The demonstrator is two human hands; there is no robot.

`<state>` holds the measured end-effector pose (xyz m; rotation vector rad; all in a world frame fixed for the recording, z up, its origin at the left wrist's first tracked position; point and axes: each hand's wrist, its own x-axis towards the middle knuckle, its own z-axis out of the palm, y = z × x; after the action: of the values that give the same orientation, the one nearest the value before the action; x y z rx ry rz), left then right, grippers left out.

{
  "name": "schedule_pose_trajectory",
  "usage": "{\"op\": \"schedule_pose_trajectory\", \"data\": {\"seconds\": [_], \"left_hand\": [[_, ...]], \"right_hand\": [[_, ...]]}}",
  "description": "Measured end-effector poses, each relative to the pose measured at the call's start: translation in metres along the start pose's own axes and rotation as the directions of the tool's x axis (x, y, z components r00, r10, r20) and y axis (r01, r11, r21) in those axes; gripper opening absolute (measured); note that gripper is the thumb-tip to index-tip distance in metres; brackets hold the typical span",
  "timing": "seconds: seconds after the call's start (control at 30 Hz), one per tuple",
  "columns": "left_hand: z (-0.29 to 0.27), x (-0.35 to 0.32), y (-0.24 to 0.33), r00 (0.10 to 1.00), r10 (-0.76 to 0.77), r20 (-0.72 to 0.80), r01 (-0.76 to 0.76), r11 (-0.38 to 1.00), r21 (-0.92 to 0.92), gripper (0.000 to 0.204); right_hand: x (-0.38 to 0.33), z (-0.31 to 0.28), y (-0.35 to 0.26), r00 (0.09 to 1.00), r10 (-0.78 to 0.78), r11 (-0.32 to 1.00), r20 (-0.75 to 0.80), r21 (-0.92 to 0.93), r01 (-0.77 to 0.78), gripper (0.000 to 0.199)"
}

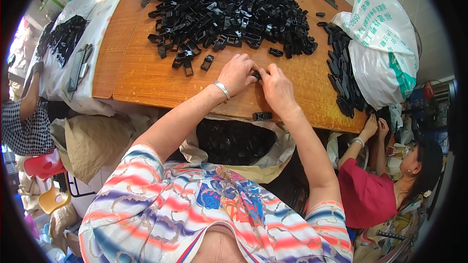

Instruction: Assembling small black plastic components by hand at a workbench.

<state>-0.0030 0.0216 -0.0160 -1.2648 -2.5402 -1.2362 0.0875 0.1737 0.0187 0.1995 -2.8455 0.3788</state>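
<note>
My left hand (pixel 236 75) and my right hand (pixel 278 90) meet over the near part of the wooden table (pixel 161 85). Between their fingertips they pinch a small black plastic piece (pixel 256 74), mostly covered by the fingers. A similar black piece (pixel 262 116) lies at the table's near edge, below my right hand. Beyond my hands spreads a large heap of black plastic buckle-like pieces (pixel 229 9). A few lie loose at its near side, among them one piece (pixel 207 62) left of my left hand and another (pixel 275 52) just past my fingers.
An open sack (pixel 282 153) of black pieces sits below the table edge. Longer black parts (pixel 336 63) line the right side beside a white plastic bag (pixel 385 44). Co-workers sit at right, in a red top (pixel 368 195), and far left. A phone (pixel 75 70) lies at left.
</note>
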Motion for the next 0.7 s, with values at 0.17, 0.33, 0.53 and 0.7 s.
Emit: {"op": "schedule_pose_trajectory", "data": {"seconds": [0.17,0.33,0.53,0.7], "left_hand": [[0.006,0.001,-0.002,0.997,0.070,-0.020,-0.069,0.996,0.049,0.021],[-0.033,-0.028,0.013,0.996,0.064,-0.063,-0.049,0.976,0.211,0.031],[-0.069,-0.045,-0.015,0.961,-0.081,-0.266,0.185,0.899,0.396,0.035],[-0.066,-0.037,-0.019,0.960,-0.112,-0.257,0.219,0.872,0.438,0.034]], "right_hand": [[-0.010,0.006,-0.001,0.992,-0.069,0.995,-0.101,-0.085,0.061,0.037],[-0.019,-0.012,-0.004,0.999,0.050,0.995,-0.007,0.086,-0.049,0.028],[0.002,-0.011,0.022,0.990,0.109,0.977,-0.089,0.195,-0.090,0.015],[0.040,0.004,0.054,0.955,0.189,0.981,-0.227,0.014,-0.191,0.018]]}}
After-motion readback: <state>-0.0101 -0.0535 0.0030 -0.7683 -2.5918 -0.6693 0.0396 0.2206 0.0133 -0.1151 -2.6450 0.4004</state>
